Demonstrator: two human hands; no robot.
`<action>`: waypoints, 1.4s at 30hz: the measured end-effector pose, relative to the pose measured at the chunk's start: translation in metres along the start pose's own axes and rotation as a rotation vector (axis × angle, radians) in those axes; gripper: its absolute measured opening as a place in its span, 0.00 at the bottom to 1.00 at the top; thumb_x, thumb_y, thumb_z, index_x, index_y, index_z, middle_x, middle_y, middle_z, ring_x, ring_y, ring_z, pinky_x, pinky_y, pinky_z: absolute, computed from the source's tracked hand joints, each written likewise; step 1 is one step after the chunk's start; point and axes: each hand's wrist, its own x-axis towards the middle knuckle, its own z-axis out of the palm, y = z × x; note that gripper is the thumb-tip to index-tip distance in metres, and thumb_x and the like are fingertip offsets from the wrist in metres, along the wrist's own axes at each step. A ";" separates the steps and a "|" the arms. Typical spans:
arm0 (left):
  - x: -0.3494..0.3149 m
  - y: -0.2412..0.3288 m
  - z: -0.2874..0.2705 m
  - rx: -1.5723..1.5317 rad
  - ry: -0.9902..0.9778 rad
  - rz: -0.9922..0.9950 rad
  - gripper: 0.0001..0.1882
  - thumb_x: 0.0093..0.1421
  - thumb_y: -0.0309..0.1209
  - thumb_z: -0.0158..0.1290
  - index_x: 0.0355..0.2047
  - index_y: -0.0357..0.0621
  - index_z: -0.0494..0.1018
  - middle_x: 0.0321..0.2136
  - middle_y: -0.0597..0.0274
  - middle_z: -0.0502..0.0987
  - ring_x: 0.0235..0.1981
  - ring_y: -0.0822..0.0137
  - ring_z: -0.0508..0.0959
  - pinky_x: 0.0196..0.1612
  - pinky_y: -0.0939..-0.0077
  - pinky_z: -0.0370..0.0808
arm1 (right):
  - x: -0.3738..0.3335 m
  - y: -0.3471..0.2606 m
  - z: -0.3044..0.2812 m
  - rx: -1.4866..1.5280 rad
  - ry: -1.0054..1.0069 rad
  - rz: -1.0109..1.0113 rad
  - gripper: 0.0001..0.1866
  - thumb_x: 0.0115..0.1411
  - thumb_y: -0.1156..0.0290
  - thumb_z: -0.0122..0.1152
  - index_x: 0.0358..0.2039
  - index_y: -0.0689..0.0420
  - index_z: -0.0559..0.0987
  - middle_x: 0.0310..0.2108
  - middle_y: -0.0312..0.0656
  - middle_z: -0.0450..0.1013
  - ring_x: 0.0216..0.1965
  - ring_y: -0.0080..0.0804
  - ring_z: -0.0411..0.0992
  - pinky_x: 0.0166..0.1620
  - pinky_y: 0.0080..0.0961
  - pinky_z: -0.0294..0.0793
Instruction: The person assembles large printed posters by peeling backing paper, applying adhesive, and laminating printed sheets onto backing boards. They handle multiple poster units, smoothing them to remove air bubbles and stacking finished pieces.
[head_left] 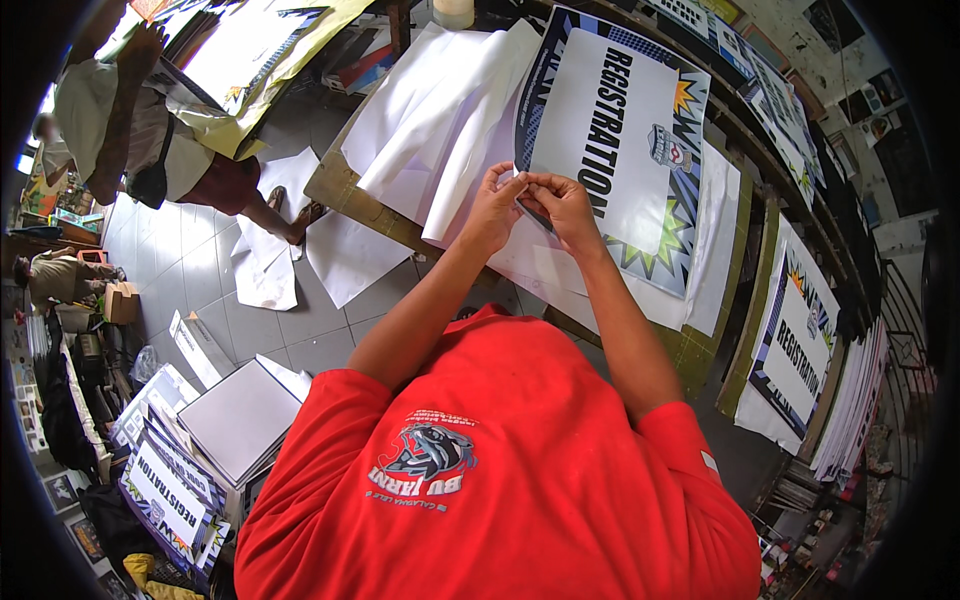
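A large printed sign (640, 120) with black lettering, a blue patterned border and yellow and green starbursts lies on the worktable ahead of me. At its near left corner my left hand (495, 207) and my right hand (566, 208) meet, fingertips almost touching. Both hands are closed in a pinch on the corner of the sheet, where a small white edge shows between the fingers. The fingers partly hide that corner, so I cannot tell whether its layers are apart. Loose white paper (440, 120) lies curled beside the sign, left of my hands.
A worn olive-green table edge (375, 212) runs under the papers. More printed signs stand at the right (800, 325) and lower left (170, 490). White sheets (265, 255) lie on the tiled floor. A person (190, 150) stands by another paper-covered table at the upper left.
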 end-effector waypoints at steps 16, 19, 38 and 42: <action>0.001 0.000 -0.001 -0.008 0.014 0.007 0.22 0.58 0.30 0.57 0.49 0.49 0.59 0.35 0.64 0.73 0.36 0.72 0.73 0.39 0.73 0.69 | 0.003 0.003 -0.001 -0.012 -0.022 0.006 0.09 0.61 0.75 0.56 0.40 0.63 0.78 0.35 0.38 0.76 0.34 0.20 0.75 0.41 0.15 0.77; 0.002 -0.001 -0.001 -0.008 0.018 0.018 0.24 0.57 0.31 0.58 0.50 0.50 0.59 0.34 0.66 0.73 0.35 0.73 0.73 0.37 0.74 0.68 | 0.003 0.002 0.000 -0.013 -0.019 0.009 0.09 0.61 0.75 0.56 0.41 0.63 0.78 0.35 0.38 0.76 0.34 0.19 0.75 0.41 0.14 0.77; -0.008 0.005 0.014 0.252 0.069 0.093 0.23 0.60 0.34 0.54 0.52 0.47 0.57 0.38 0.67 0.70 0.37 0.78 0.70 0.32 0.84 0.65 | 0.001 0.003 0.004 0.087 0.015 -0.007 0.09 0.60 0.78 0.54 0.40 0.66 0.78 0.35 0.41 0.76 0.35 0.22 0.75 0.42 0.17 0.77; -0.008 0.005 0.013 0.251 0.069 0.086 0.24 0.60 0.34 0.54 0.53 0.47 0.57 0.38 0.68 0.70 0.36 0.79 0.69 0.32 0.84 0.64 | -0.001 0.000 0.006 0.079 0.002 -0.006 0.09 0.60 0.78 0.54 0.40 0.66 0.77 0.35 0.41 0.75 0.35 0.22 0.75 0.42 0.17 0.77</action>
